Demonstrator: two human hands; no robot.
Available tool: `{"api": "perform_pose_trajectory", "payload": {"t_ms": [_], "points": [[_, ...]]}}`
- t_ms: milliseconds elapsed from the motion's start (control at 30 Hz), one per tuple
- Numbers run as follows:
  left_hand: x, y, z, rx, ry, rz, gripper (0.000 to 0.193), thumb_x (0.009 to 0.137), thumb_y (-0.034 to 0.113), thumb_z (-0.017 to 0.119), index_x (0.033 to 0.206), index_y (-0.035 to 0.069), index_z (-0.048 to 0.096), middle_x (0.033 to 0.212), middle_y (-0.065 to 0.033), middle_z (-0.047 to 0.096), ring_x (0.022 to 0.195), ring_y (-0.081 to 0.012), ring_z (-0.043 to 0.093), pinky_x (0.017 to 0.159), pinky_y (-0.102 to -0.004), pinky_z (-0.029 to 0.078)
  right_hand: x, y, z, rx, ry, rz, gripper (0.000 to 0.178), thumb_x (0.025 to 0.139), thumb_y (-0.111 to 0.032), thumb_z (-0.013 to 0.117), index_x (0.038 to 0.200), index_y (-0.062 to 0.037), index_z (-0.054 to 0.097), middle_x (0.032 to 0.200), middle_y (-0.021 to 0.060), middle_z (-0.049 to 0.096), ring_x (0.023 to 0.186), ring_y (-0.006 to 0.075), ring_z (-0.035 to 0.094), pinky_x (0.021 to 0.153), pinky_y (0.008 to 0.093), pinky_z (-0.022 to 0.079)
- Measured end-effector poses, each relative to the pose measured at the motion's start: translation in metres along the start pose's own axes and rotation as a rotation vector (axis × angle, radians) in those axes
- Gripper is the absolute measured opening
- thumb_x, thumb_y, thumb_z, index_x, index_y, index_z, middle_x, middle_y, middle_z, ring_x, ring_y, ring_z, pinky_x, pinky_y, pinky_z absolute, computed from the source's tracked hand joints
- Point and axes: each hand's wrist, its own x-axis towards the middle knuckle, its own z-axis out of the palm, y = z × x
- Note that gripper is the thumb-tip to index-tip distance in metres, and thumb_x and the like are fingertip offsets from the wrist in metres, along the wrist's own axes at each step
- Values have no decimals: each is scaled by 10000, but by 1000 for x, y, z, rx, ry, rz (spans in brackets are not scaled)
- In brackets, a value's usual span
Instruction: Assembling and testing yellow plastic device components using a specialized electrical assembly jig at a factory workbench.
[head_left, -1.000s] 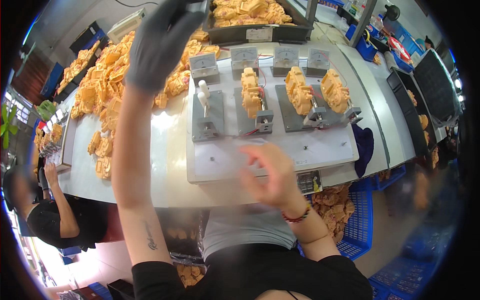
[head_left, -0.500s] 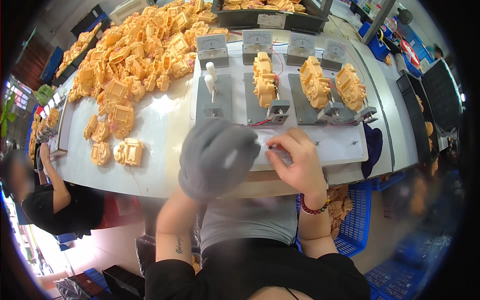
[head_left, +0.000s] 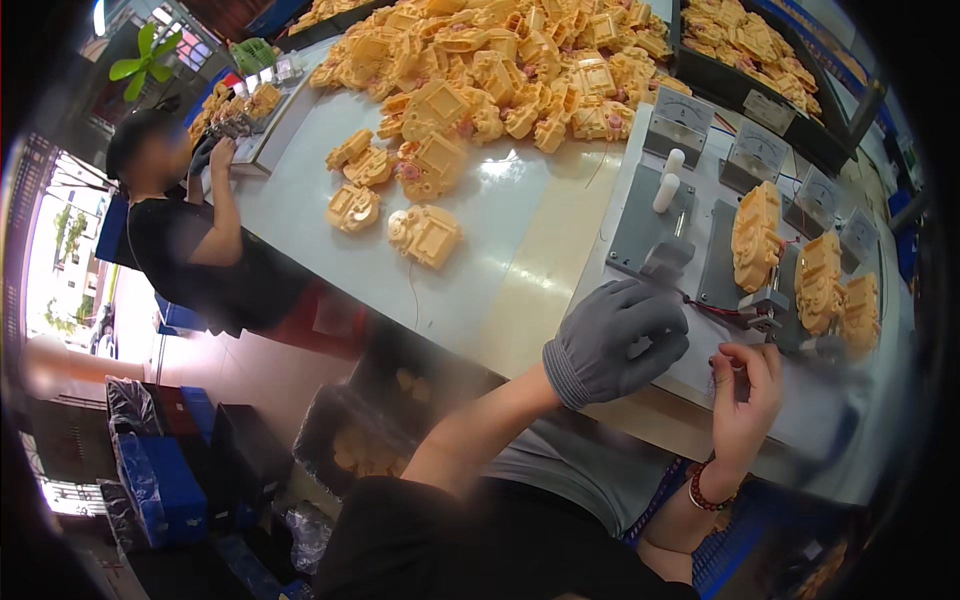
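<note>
My left hand (head_left: pixel 625 335), in a grey knit glove, is raised over the front of the test bench, near the leftmost fixture (head_left: pixel 640 225). Its fingers curl round to meet the thumb; whatever they may hold is hidden. My bare right hand (head_left: pixel 748 395), a beaded bracelet at the wrist, pinches at a small dark knob (head_left: pixel 712 361) by the bench's front edge. Just beyond it, a yellow plastic gear housing (head_left: pixel 757 238) sits on the second fixture. Two more yellow housings (head_left: pixel 818 285) stand on fixtures further right. The leftmost fixture bears two white posts (head_left: pixel 666 193) and no housing.
Analog meters (head_left: pixel 682 122) line the back of the bench. A large heap of yellow housings (head_left: pixel 500 70) covers the far table, with several loose ones (head_left: pixel 427 235) nearer. A black crate (head_left: pixel 775 105) of housings stands behind. At the left, another person (head_left: pixel 190 220) works.
The view has swung left, so the bench now lies further right. My left hand's fingers show more sharply. My right hand remains at the small knob with its fingertips together.
</note>
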Motion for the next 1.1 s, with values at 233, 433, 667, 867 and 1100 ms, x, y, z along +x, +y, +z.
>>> {"api": "perform_pose_trajectory", "payload": {"t_ms": [233, 433, 667, 867, 1100], "points": [[0, -3, -4, -92, 20, -11, 117, 755, 101, 699, 840, 77, 624, 745, -63, 583, 698, -260, 578, 647, -351, 461, -1, -1, -2, -65, 12, -87, 137, 762, 9, 679, 890, -7, 636, 806, 94, 529, 716, 226, 551, 630, 317, 441], [1, -2, -3, -72, 0, -28, 116, 754, 108, 702, 837, 83, 626, 750, -66, 586, 702, -268, 581, 645, -356, 459, -2, -2, -2, -72, 20, -82, 126, 761, 12, 664, 881, -6, 633, 821, 99, 536, 723, 235, 558, 648, 321, 450], [-5, -6, -9, -8, 42, -14, 118, 755, 109, 702, 841, 86, 625, 745, -80, 581, 700, -282, 577, 642, -368, 457, 1, -1, 5, -34, -12, -132, 126, 758, 26, 654, 878, -2, 631, 827, 101, 536, 735, 236, 563, 638, 316, 454], [-3, -8, 6, -120, 54, 14, 111, 762, 140, 651, 796, 65, 577, 749, -100, 579, 738, -313, 583, 668, -411, 468, -9, 9, -6, -140, -1, -130, 82, 802, 9, 621, 883, 7, 630, 863, 95, 546, 746, 218, 550, 618, 303, 449], [-8, -12, 2, -97, 49, 12, 134, 761, 166, 654, 792, 66, 570, 742, -94, 580, 720, -306, 585, 673, -405, 472, -7, 12, 3, -133, -18, -186, 83, 859, -26, 607, 937, -7, 629, 836, 63, 560, 716, 164, 523, 633, 274, 413]]}}
